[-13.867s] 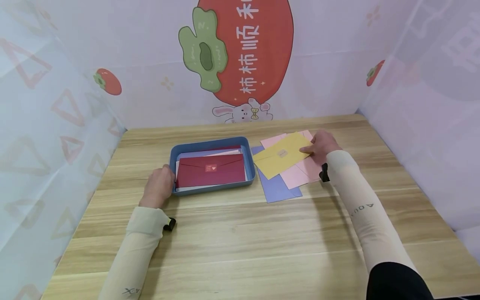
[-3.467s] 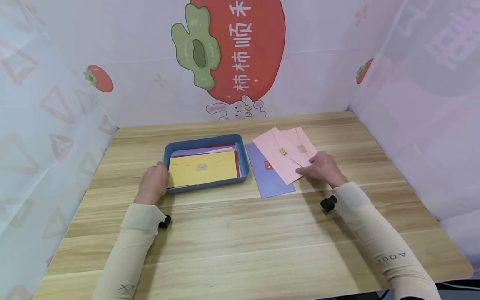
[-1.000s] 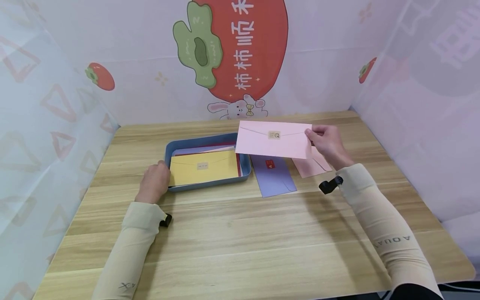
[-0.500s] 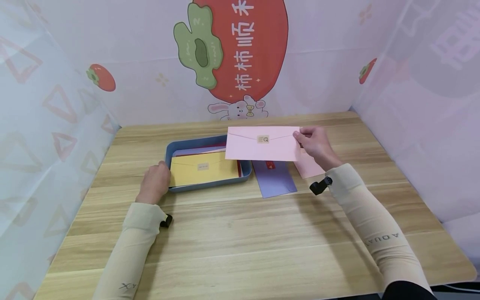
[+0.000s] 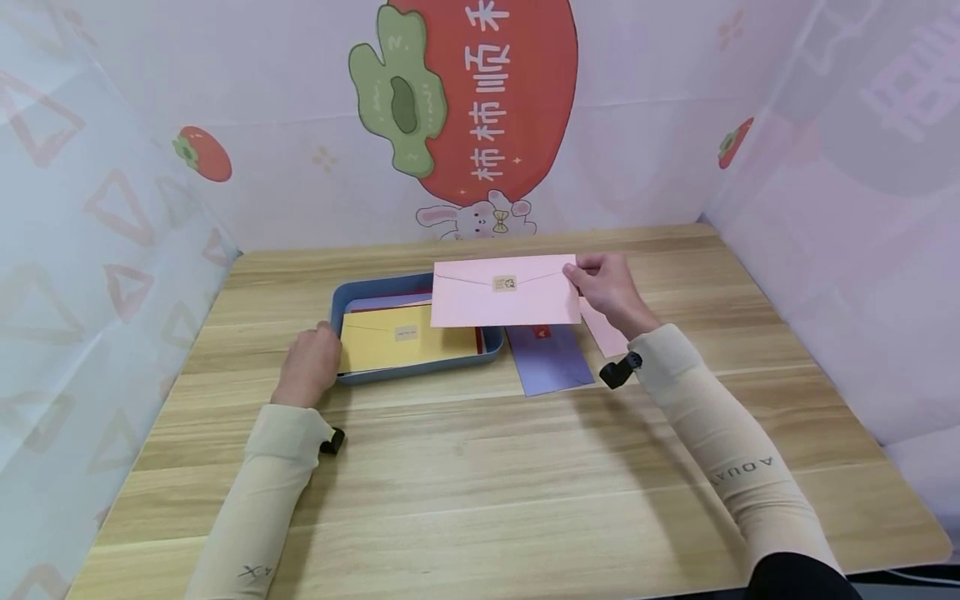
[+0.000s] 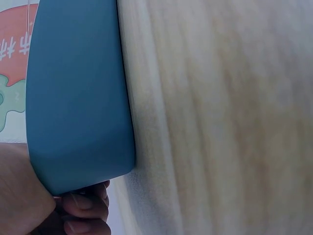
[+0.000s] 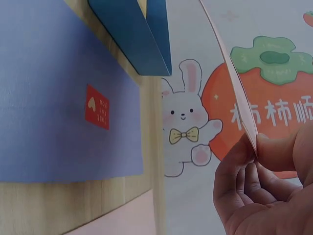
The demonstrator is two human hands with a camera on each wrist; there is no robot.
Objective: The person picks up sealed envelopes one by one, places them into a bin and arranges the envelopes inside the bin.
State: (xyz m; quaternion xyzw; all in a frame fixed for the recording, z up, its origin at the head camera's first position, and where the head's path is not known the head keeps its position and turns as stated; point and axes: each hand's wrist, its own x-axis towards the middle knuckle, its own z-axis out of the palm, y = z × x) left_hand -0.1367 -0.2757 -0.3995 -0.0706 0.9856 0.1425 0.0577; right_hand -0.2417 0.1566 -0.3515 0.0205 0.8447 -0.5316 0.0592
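A pink envelope (image 5: 504,302) with a small beige sticker is held up at its right end by my right hand (image 5: 611,292), thumb in front and fingers behind. In the right wrist view the same envelope (image 7: 238,93) shows edge-on, pinched above the table. Its left part hangs over the right side of a blue tray (image 5: 420,371). Inside the tray a yellow envelope (image 5: 386,342) lies on top of red, purple and other envelopes. My left hand (image 5: 307,365) grips the tray's left end; the left wrist view shows fingers curled at the corner of the tray (image 6: 80,98).
On the wooden table (image 5: 465,483), right of the tray, lies a purple envelope (image 5: 551,367) with a red sticker, partly covered in the head view. Another pink envelope (image 5: 603,329) lies beside it. Printed cloth walls (image 5: 645,150) enclose the back and sides.
The yellow envelope went from the right-hand pile into the tray. My right hand then lifted a pink envelope and carried it left over the tray's right side. My left hand stays on the tray.
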